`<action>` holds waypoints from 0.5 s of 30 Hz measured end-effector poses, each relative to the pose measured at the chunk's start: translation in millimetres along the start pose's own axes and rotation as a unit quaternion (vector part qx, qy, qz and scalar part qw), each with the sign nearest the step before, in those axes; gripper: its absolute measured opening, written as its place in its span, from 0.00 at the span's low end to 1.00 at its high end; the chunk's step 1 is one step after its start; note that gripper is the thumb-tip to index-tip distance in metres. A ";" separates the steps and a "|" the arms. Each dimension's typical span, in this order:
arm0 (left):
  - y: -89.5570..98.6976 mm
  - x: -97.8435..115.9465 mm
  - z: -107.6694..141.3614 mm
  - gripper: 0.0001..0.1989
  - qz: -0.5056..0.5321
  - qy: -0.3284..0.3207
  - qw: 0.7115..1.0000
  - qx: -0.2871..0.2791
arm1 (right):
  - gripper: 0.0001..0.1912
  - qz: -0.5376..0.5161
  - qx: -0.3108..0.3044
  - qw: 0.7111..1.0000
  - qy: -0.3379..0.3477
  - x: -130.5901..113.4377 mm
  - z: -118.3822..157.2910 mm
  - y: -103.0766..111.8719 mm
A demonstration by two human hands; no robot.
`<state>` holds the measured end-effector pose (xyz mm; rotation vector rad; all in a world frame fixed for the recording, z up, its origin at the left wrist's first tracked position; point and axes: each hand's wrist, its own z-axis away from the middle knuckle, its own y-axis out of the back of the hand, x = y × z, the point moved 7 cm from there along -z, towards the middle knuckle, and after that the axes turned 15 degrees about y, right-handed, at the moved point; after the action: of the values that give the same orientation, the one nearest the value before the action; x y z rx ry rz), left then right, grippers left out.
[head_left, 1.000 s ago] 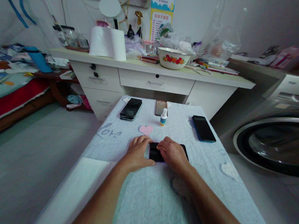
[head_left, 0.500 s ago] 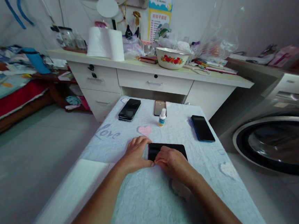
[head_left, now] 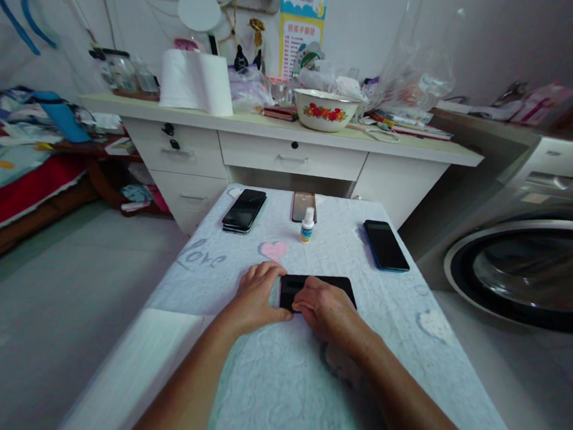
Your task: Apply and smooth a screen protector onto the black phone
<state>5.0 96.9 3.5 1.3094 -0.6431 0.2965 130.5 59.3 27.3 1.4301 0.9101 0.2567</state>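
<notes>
A black smartphone (head_left: 341,286) lies flat, screen up, on the cloth in front of me. My left hand (head_left: 258,299) grips its left end, thumb at the near corner and fingers at the far one. My right hand (head_left: 322,305) is closed, its bunched fingertips pressed on the screen; whatever they hold is hidden under them. Just beyond the phone stands a small white spray bottle (head_left: 307,226) with a blue and yellow label.
A phone case (head_left: 303,207) lies behind the bottle. Stacked phones (head_left: 244,210) are at the far left, and another phone (head_left: 386,246) at the right. Behind the cloth-covered table (head_left: 272,390) stands a white desk (head_left: 170,148); a washing machine (head_left: 554,178) is at the right.
The whole view has shifted slightly, so everything sits a little further left. Both hands keep nearly the same place on the smartphone.
</notes>
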 end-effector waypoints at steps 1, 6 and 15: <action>0.2 0.0 0.1 0.32 0.000 0.000 1.000 0.000 | 0.08 0.009 0.005 1.000 -0.006 2.1 -1.3 0.1; 1.5 0.4 0.7 0.32 0.000 0.000 1.000 -0.003 | 0.10 0.038 0.032 0.998 -0.039 10.2 -7.7 2.8; 1.2 -0.5 0.6 0.33 0.003 -0.007 1.000 0.001 | 0.13 0.085 0.039 0.990 -0.104 20.6 -10.2 7.3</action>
<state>3.8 96.7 4.3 1.3126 -0.6585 0.2936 139.7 81.6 27.2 1.5765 0.6351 0.1959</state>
